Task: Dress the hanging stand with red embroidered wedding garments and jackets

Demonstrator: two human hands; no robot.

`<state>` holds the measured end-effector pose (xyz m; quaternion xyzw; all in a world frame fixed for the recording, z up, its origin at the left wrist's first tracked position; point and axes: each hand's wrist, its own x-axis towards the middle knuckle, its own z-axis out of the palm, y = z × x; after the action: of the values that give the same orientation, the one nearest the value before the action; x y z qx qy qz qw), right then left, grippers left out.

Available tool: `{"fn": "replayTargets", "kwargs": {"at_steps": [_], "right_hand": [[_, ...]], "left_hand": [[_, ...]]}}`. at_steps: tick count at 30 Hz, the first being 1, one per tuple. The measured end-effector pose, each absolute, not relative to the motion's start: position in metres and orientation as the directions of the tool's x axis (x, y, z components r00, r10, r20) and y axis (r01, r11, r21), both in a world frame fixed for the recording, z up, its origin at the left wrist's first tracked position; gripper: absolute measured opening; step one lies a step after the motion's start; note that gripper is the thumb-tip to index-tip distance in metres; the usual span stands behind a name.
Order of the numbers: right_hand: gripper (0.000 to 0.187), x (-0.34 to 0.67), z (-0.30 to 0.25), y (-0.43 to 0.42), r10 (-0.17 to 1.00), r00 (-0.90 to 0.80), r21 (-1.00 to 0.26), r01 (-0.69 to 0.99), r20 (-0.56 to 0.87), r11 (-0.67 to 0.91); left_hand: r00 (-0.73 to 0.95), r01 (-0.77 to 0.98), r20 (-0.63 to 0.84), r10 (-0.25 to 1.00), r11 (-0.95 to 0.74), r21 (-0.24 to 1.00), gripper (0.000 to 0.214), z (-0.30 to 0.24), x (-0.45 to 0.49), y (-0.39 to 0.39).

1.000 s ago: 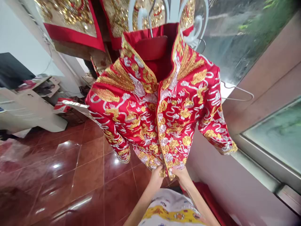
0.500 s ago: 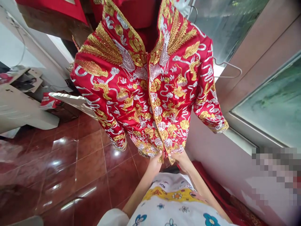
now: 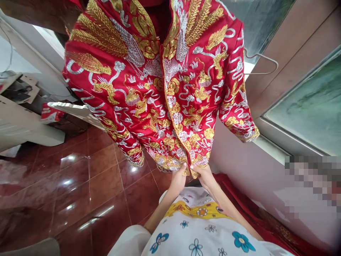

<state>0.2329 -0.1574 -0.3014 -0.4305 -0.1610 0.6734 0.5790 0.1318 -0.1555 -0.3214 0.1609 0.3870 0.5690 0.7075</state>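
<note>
Two hands are clamping fingers on one red jacket (image 3: 160,89) at its hem, left hand (image 3: 178,180) just beside right hand (image 3: 204,174); one wire hanger (image 3: 262,64) is hanging beyond the fingertips

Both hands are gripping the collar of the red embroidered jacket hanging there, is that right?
Not quite. The left hand and right hand grip the red embroidered jacket at its bottom hem, not the collar, as the head view shows.
</note>
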Motion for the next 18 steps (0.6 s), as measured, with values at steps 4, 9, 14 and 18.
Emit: {"fn": "replayTargets", "kwargs": {"at_steps": [4, 9, 14, 18], "right_hand": [[0.059, 0.2346, -0.3041, -0.1561, 0.923, 0.026, -0.729, -0.623, -0.383, -0.285], [0.054, 0.2334, -0.3056, -0.1549, 0.916, 0.037, -0.725, -0.624, -0.4, -0.291], [0.054, 0.2323, -0.3055, -0.1531, 0.914, 0.042, -0.72, -0.631, -0.404, -0.29], [0.053, 0.2311, -0.307, -0.152, 0.915, 0.045, -0.738, -0.608, -0.4, -0.293]], "left_hand": [[0.03, -0.637, -0.35, 0.936, 0.288, 0.715, 0.054, -0.3196, 0.1317, -0.1536], [0.048, -0.662, -0.327, 0.944, 0.275, 0.697, 0.059, -0.3192, 0.1319, -0.1502], [0.055, -0.671, -0.338, 0.94, 0.286, 0.684, 0.065, -0.3199, 0.1304, -0.1487], [0.032, -0.655, -0.362, 0.932, 0.293, 0.697, 0.065, -0.3175, 0.1303, -0.1478]]}}
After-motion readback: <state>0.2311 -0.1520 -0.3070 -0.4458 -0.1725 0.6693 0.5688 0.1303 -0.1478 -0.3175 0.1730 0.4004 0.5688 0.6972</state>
